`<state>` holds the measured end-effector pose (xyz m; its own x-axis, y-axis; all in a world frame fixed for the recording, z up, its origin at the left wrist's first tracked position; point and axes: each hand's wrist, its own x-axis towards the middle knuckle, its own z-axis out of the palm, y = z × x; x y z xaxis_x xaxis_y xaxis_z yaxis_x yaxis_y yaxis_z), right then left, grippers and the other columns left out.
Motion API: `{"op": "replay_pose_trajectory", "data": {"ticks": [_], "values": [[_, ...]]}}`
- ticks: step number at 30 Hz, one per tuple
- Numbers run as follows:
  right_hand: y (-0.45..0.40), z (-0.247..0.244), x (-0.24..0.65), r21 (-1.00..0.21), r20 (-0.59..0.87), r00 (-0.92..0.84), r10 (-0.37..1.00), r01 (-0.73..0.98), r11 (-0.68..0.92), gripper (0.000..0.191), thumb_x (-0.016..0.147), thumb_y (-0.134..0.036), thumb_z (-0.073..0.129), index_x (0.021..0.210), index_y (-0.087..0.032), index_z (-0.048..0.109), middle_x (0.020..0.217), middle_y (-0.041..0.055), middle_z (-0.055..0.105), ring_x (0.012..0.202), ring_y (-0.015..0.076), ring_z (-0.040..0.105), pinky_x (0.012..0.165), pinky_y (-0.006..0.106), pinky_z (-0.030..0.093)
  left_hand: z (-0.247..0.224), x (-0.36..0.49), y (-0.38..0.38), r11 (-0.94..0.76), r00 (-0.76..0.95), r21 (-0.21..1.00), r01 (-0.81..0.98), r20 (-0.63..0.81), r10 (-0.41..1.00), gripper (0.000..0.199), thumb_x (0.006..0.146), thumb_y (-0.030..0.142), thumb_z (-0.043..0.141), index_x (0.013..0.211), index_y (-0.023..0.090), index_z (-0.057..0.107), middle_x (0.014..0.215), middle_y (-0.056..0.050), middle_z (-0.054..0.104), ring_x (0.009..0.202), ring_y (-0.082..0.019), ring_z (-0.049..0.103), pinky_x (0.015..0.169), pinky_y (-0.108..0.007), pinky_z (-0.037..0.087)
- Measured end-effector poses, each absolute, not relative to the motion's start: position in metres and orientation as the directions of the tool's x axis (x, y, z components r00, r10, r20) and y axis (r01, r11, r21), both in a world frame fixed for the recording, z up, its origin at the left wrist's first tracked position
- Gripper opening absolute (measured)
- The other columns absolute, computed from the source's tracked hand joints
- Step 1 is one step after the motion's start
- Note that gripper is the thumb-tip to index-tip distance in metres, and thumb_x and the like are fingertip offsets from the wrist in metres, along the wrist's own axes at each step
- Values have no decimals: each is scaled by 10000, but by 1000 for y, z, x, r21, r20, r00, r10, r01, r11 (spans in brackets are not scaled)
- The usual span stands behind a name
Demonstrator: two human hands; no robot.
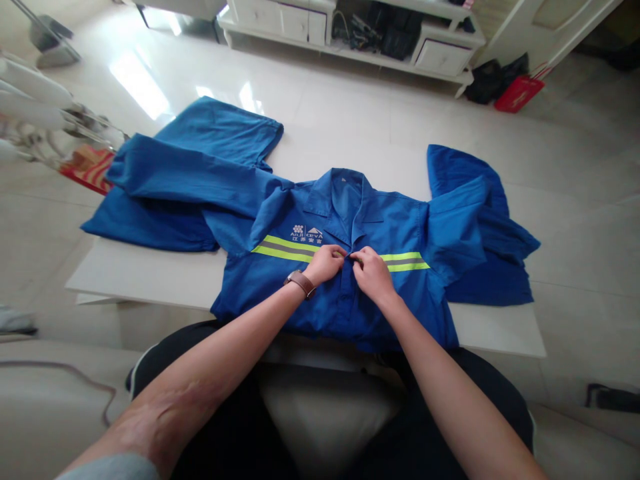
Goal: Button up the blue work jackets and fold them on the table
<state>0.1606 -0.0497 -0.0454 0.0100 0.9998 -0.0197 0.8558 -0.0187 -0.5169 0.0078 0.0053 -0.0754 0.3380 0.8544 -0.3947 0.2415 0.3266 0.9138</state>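
A blue work jacket (pixel 320 300) lies spread out front up, its collar away from me and its sleeves out to both sides. A yellow-green and grey reflective stripe (pixel 285 250) crosses its chest, with a white printed logo above it. My left hand (pixel 325 263), below a wristwatch (pixel 301 283), pinches the front edge at the stripe. My right hand (pixel 371 272) pinches the other side of the same opening, its fingertips almost touching the left ones. Whatever small part lies between the fingertips is hidden. More blue cloth (pixel 220 130) lies under the left sleeve.
The jacket rests on a low white table (pixel 145 277). Beyond it, a white TV cabinet (pixel 280 23) stands on the shiny tiled floor. A red bag (pixel 520 92) sits by the door, a dustpan (pixel 50 33) at far left, and a rack (pixel 40 100) nearer.
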Motion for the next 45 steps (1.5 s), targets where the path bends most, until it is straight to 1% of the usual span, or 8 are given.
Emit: {"op": "replay_pose_trajectory", "data": {"ticks": [6, 12, 16, 23, 27, 32, 39, 45], "values": [[-52, -43, 156, -451, -57, 8, 998, 892, -33, 321, 934, -134, 503, 1091, -233, 765, 1106, 82, 679, 890, 215, 651, 757, 304, 494, -74, 8, 6, 386, 313, 889, 248, -451, 836, 177, 705, 79, 672, 847, 140, 757, 627, -22, 686, 613, -142, 618, 612, -218, 490], [-57, -34, 153, -333, -90, -16, 996, 943, -15, 320, 975, -178, 490, 1164, -246, 740, 1136, 96, 661, 812, 207, 638, 680, 316, 458, -67, 11, 3, 482, 303, 850, 213, -527, 794, 65, 744, 154, 690, 801, 143, 721, 619, -10, 660, 574, -117, 612, 587, -213, 501], [-58, -31, 152, -278, -125, -10, 992, 960, -26, 293, 987, -224, 511, 1183, -251, 726, 1149, 100, 647, 804, 213, 639, 656, 326, 443, -63, 11, 2, 505, 298, 844, 179, -536, 790, 60, 732, 144, 731, 788, 135, 711, 612, -6, 660, 565, -106, 603, 582, -208, 500], [-54, -33, 154, -350, -172, -20, 985, 936, -42, 297, 997, -227, 490, 1175, -237, 728, 1141, 92, 655, 935, 219, 656, 772, 306, 484, -76, 12, 1, 433, 259, 871, 232, -485, 835, 51, 748, 171, 745, 780, 133, 734, 608, -7, 666, 562, -105, 597, 566, -195, 472], [-54, -29, 153, -325, -232, -21, 972, 944, -57, 320, 1011, -252, 460, 1226, -242, 696, 1203, 81, 641, 1006, 212, 652, 843, 296, 485, -84, 12, 2, 367, 242, 865, 341, -458, 855, 78, 781, 168, 684, 775, 122, 746, 615, -11, 669, 576, -104, 595, 578, -197, 466], [-54, -27, 151, -282, -265, -34, 964, 958, -44, 328, 1014, -249, 443, 1254, -238, 665, 1232, 87, 620, 1013, 216, 648, 860, 305, 483, -83, 13, 3, 330, 224, 828, 454, -464, 857, 120, 772, 170, 663, 728, 111, 758, 596, -19, 667, 596, -117, 603, 602, -211, 473], [-51, -34, 155, -354, -239, -57, 969, 935, -32, 312, 1000, -206, 445, 1205, -206, 680, 1200, 87, 629, 1050, 204, 634, 906, 275, 477, -79, 12, 1, 278, 224, 833, 479, -422, 879, 173, 799, 218, 655, 778, 107, 786, 646, -41, 707, 632, -129, 622, 616, -221, 475], [-54, -28, 152, -294, -230, -32, 973, 955, -38, 318, 1010, -233, 440, 1212, -243, 686, 1210, 71, 632, 1006, 208, 646, 857, 288, 481, -78, 12, 2, 279, 229, 826, 490, -431, 873, 149, 779, 176, 655, 764, 113, 789, 642, -40, 711, 618, -125, 624, 610, -217, 480]]}}
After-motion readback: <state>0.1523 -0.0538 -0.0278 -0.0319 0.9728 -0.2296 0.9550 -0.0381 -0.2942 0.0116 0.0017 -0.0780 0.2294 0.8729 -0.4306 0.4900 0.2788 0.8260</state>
